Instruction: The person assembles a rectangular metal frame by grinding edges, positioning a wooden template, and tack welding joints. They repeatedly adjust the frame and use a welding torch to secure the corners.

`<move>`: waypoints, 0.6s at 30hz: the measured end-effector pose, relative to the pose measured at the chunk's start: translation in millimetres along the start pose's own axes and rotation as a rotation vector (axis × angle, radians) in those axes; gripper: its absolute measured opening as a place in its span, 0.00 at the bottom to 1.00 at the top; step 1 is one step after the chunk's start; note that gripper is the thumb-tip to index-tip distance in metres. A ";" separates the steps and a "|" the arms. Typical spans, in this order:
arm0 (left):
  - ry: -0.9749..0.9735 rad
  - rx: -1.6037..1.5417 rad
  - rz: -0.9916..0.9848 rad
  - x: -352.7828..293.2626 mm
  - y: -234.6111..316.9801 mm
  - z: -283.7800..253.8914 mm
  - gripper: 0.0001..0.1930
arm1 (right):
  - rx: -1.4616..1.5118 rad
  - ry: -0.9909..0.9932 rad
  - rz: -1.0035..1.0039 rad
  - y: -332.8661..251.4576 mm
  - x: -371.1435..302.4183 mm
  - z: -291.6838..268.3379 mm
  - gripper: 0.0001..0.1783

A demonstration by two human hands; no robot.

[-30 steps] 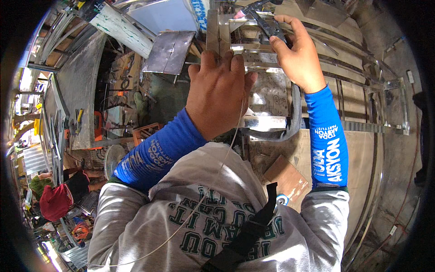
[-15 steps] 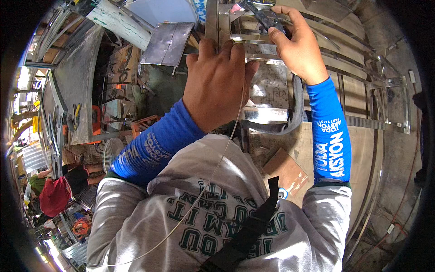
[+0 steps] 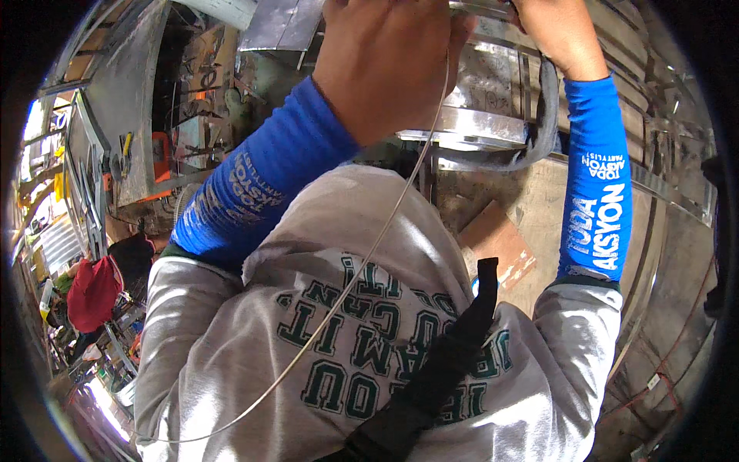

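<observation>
My left hand (image 3: 392,65) reaches to the upper edge, knuckles bent and thumb beside them. Its fingertips are cut off, so what they press on or hold is hidden. To the right, my right hand (image 3: 560,32) is at the upper edge too, fingers mostly out of view. The dark elongated tool it held a moment ago no longer shows. Below and between the hands lies a shiny metal bar (image 3: 481,125), part of a metal frame. A thick dark grey curved strip (image 3: 545,127) bends beside it, below my right hand.
A dark metal sheet (image 3: 283,25) stands left of my left hand. A brown board (image 3: 499,240) lies on the floor. Left are a workbench (image 3: 132,100) and a person in a red garment (image 3: 94,295). A thin pale cord (image 3: 339,304) crosses in front of my shirt.
Both hands have shifted up in the picture, and the scene has moved up and slightly right. The dark tool in my right hand and the far frame bars have left the view.
</observation>
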State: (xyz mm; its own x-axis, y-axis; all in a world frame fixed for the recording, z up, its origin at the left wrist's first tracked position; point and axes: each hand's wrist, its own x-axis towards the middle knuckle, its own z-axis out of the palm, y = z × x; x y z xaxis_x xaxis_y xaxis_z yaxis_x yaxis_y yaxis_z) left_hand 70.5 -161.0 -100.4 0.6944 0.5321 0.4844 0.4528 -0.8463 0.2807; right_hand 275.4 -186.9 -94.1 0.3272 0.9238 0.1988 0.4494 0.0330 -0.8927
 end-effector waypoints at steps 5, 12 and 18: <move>-0.137 0.124 -0.096 3.7 2.9 -4.1 0.14 | -0.141 -0.053 -0.194 14.7 8.9 -3.0 0.21; 0.205 -0.112 0.196 3.1 -19.8 8.0 0.17 | 0.085 -0.016 0.046 -3.6 0.6 -2.5 0.22; 0.128 -1.512 -0.527 24.2 -33.2 -27.4 0.24 | 0.083 0.284 -0.155 13.2 15.0 1.6 0.26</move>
State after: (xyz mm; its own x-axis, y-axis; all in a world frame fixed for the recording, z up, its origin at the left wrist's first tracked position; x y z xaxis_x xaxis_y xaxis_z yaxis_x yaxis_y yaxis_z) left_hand 56.9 -120.7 -75.3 0.5634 0.8182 0.1145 -0.3805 0.1339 0.9150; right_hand 284.9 -172.0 -103.6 0.4839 0.7628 0.4290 0.4467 0.2063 -0.8706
